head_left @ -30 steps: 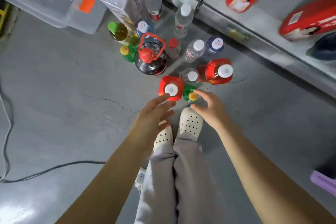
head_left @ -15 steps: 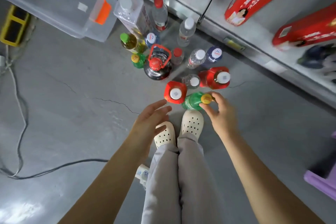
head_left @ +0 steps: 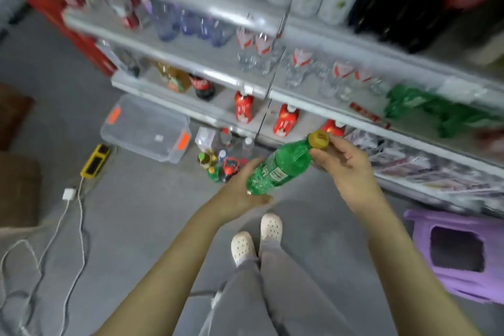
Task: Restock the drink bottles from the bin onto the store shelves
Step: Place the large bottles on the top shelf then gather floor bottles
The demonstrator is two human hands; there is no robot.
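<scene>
Now right grip [head_left: 341,163] pinches green bottle [head_left: 283,165] at its neck; left grip [head_left: 240,194], open-palmed, cradles its base.

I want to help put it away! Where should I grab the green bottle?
Probably the middle of the green bottle, coming from above. It lies tilted, yellow cap up; the right hand pinches its neck and the left hand props its base from below, so the wide middle is free.
</scene>
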